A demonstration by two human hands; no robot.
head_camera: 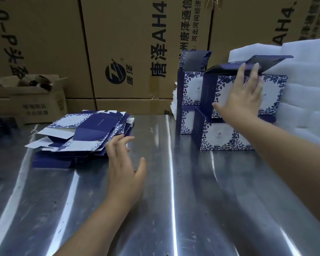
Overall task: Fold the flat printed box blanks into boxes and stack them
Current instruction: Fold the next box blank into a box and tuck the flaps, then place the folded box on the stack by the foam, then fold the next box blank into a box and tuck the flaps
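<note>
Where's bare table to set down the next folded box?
Bare steel table across the whole near edge. Also a lane between the pile of flat blue-and-white box blanks and the stacked folded boxes; the left hand is at its near end. Crowded: right side, boxes against white foam sheets.

Cool, moderate light falls from overhead. The reflective grey metal table [211,209] throws back long white glare streaks running away from the near edge, brightest near the middle. The stacked white foam sheets [307,89] at the right are nearly blown out. A soft shadow lies on the table below the right forearm [288,159]. The left hand [125,174] and right hand [242,100] are slightly smeared by motion. The tall brown cardboard cartons [127,43] lean and bow toward the frame edges, and the far left corner is dim and soft.
</note>
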